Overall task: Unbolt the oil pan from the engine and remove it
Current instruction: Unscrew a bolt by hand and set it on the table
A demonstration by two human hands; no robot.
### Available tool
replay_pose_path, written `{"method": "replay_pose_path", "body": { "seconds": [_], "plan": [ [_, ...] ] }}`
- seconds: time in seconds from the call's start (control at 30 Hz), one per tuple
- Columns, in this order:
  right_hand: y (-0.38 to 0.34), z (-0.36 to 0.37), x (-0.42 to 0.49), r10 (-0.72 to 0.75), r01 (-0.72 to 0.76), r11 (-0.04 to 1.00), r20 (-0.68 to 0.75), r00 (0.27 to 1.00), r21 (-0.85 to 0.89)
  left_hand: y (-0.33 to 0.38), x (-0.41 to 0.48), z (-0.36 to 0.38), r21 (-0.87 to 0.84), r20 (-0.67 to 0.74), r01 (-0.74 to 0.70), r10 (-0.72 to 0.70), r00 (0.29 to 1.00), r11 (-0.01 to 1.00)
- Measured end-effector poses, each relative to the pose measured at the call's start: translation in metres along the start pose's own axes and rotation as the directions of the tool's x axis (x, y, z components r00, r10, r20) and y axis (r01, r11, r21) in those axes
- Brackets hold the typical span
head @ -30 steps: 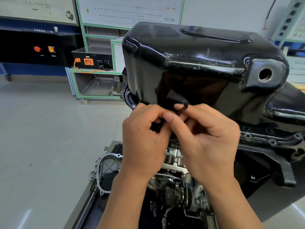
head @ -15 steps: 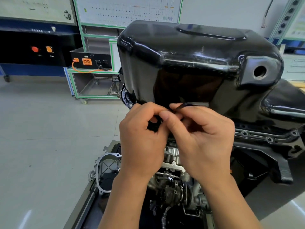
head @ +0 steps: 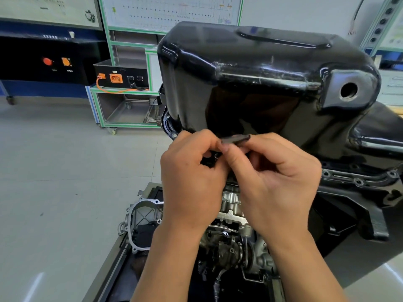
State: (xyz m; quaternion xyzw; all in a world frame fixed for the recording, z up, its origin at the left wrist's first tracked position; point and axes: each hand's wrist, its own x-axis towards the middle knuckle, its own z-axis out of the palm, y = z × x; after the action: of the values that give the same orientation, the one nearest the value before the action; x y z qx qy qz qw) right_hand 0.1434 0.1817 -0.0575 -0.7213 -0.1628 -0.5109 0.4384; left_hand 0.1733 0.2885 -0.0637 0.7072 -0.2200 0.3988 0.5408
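pan (head: 261, 83) above left hand (head: 192, 182), right hand (head: 277, 182)

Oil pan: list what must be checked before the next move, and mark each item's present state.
1. Tool gripped: ok. The right hand pinches a flat dark tool at the oil pan's lower edge.
2. Left hand placed: ok. The left hand curls its fingers round a small dark part beside the tool.
3. Tool seated on a bolt: cannot tell; fingers hide its tip.
4. Flange fasteners out: cannot tell. Round fittings show along the flange; bolts or bare holes is unclear.
5. Drain hole unplugged: ok. The drain hole is open.
6. Pan lifted clear: not ok; it sits on the engine.
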Motion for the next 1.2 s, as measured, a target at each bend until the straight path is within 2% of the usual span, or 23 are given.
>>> {"method": "replay_pose_path", "body": {
  "seconds": [0.1, 0.2, 0.27, 0.37, 0.5, 0.63, 0.7, 0.8, 0.87, 0.97, 1.07, 1.2],
  "plan": [
    [-0.001, 0.003, -0.002, -0.001, 0.001, 0.999, 0.004, 1.0, 0.04, 0.0, 0.0, 0.0, -0.021, 0.009, 0.004, -0.004, 1.0, 1.0],
    [-0.002, 0.002, -0.001, -0.046, 0.047, 0.999, 0.078, 0.996, -0.01, 0.0, 0.001, -0.007, -0.051, 0.159, -0.069, 0.076, 0.984, 0.996],
    [-0.002, 0.0, 0.0, -0.032, 0.037, 0.999, 0.123, 0.992, -0.038, 0.0, 0.002, -0.009, -0.071, 0.209, -0.084, 0.098, 0.973, 0.994],
    [-0.003, -0.001, 0.001, -0.025, 0.031, 0.998, 0.118, 0.993, -0.05, -0.002, 0.002, -0.007, -0.072, 0.112, -0.044, 0.052, 0.992, 0.996],
    [-0.002, 0.0, 0.0, 0.036, -0.036, 0.999, -0.016, 0.999, 0.016, -0.001, -0.002, 0.007, 0.002, -0.015, -0.019, 0.019, 1.0, 1.0],
    [0.001, -0.001, -0.001, 0.05, -0.047, 0.997, -0.039, 0.998, 0.062, -0.001, -0.005, 0.012, -0.017, -0.059, 0.027, -0.028, 0.998, 0.999],
    [0.001, -0.001, 0.0, 0.015, -0.015, 0.999, -0.004, 1.0, 0.039, 0.0, -0.003, 0.007, -0.056, -0.009, -0.007, 0.007, 1.0, 0.998],
    [-0.001, -0.001, 0.001, -0.013, 0.01, 1.0, 0.085, 0.996, 0.029, 0.001, 0.004, -0.004, -0.092, 0.151, -0.113, 0.126, 0.98, 0.989],
    [-0.002, -0.001, 0.001, -0.014, 0.013, 1.0, 0.162, 0.987, 0.006, 0.0, 0.005, -0.009, -0.093, 0.202, -0.117, 0.134, 0.97, 0.989],
    [-0.004, 0.0, 0.001, -0.013, 0.022, 0.999, 0.184, 0.983, -0.044, -0.001, 0.004, -0.006, -0.073, 0.109, -0.039, 0.046, 0.993, 0.997],
    [-0.005, 0.0, 0.002, 0.007, -0.004, 0.999, 0.082, 0.997, -0.033, -0.002, 0.001, 0.003, -0.065, -0.014, 0.028, -0.029, 0.999, 0.997],
    [-0.004, 0.001, 0.001, 0.006, -0.006, 1.0, 0.011, 1.0, 0.006, -0.003, 0.002, 0.008, -0.063, -0.071, 0.059, -0.064, 0.995, 0.996]
  ]
}}
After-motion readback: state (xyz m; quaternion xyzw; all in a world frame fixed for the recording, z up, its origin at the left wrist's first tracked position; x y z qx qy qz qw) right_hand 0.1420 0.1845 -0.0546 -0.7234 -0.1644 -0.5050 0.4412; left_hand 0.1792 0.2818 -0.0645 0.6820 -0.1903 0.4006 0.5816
